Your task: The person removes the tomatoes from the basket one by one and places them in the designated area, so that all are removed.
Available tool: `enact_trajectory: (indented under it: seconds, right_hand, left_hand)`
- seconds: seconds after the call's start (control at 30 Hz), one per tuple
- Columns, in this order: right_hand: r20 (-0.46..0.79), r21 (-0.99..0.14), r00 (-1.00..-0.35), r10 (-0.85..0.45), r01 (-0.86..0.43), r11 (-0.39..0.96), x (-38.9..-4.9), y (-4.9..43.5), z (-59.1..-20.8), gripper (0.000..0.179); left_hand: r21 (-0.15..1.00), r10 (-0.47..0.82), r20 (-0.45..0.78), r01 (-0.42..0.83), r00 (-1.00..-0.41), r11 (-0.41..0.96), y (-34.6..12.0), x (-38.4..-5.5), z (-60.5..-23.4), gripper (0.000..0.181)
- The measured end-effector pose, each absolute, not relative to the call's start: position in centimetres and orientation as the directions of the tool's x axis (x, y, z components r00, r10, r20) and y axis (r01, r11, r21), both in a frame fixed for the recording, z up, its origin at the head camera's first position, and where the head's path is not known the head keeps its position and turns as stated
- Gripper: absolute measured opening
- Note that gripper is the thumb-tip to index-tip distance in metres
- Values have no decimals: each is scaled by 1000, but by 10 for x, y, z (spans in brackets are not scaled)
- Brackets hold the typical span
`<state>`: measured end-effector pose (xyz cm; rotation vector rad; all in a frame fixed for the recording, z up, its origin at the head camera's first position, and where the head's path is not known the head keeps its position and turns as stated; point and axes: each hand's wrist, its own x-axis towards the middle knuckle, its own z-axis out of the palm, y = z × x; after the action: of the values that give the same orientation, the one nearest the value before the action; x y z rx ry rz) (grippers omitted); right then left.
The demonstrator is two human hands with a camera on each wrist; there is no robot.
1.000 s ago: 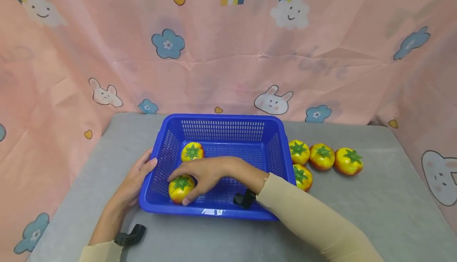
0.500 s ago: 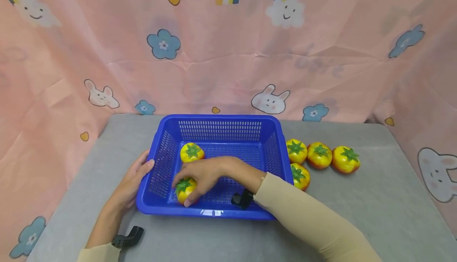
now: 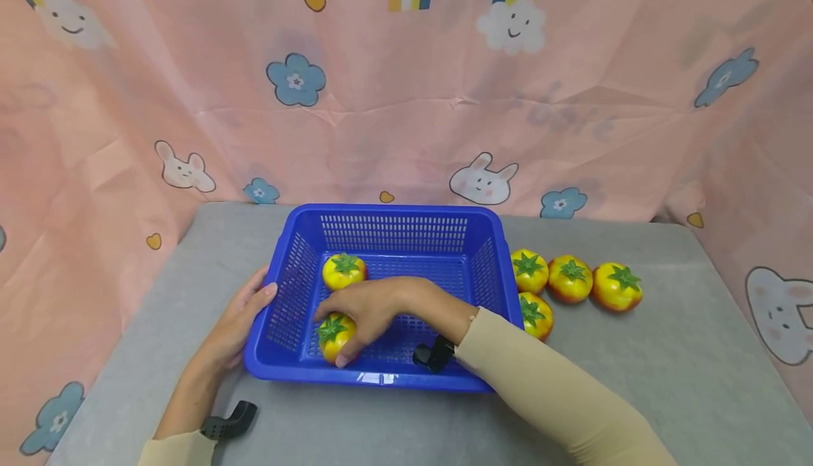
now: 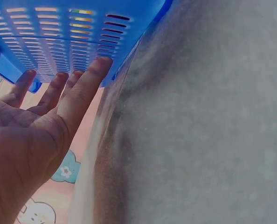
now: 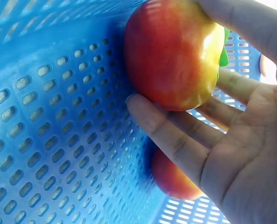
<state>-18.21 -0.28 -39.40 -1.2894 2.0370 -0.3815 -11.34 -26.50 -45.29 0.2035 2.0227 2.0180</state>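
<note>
In the head view, a blue plastic basket (image 3: 381, 379) with slotted walls stands on the grey tabletop. My right hand (image 3: 375, 307) reaches into its near left part and grips a yellow-and-red tomato (image 3: 333, 339) with a green star-shaped top. Thumb and fingers lie on opposite sides of this tomato (image 5: 173, 56) in the right wrist view, close to the slotted basket floor. Behind it in the basket sits a second tomato (image 3: 344, 272). My left hand (image 3: 231, 325) touches the basket's left side from outside; the left wrist view shows its fingers (image 4: 80, 100) extended against the wall.
Several more tomatoes (image 3: 569, 279) sit on the table right of the basket; the nearest ones are close to its right wall and partly hidden. A pink printed curtain (image 3: 381, 134) hangs behind the table. Both wrists wear black camera mounts (image 3: 231, 420).
The gripped tomato has shifted a little to the right inside the basket, away from its left wall, together with my right hand. My left hand stays at the basket's side.
</note>
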Motion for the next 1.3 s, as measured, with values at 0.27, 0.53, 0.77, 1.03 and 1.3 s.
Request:
enact_trajectory:
  seconds: [0.27,0.53,0.77,1.03,1.3]
  right_hand:
    - [-382,-568,-282,-880,-680,464,-183,-1,-391,67]
    - [-353,-646,-251,-901,-631,429,-190,0,-392,72]
    - [-352,-648,-297,-888,-607,460,-190,4,-388,68]
    - [-286,-680,-306,-908,-603,417,-188,13,-373,70]
    - [-129,-752,-389,-912,-561,346,-181,28,-351,72]
  left_hand:
    - [994,286,-108,-104,-952,30,-264,-113,-451,57]
    - [994,278,-114,-111,-954,25,-265,-112,-451,57]
    - [996,287,-92,-90,-954,20,-265,-112,-452,57]
    - [995,289,-101,-101,-952,16,-265,-111,-454,56]
    - [992,275,-125,-124,-953,23,-263,-113,-452,57]
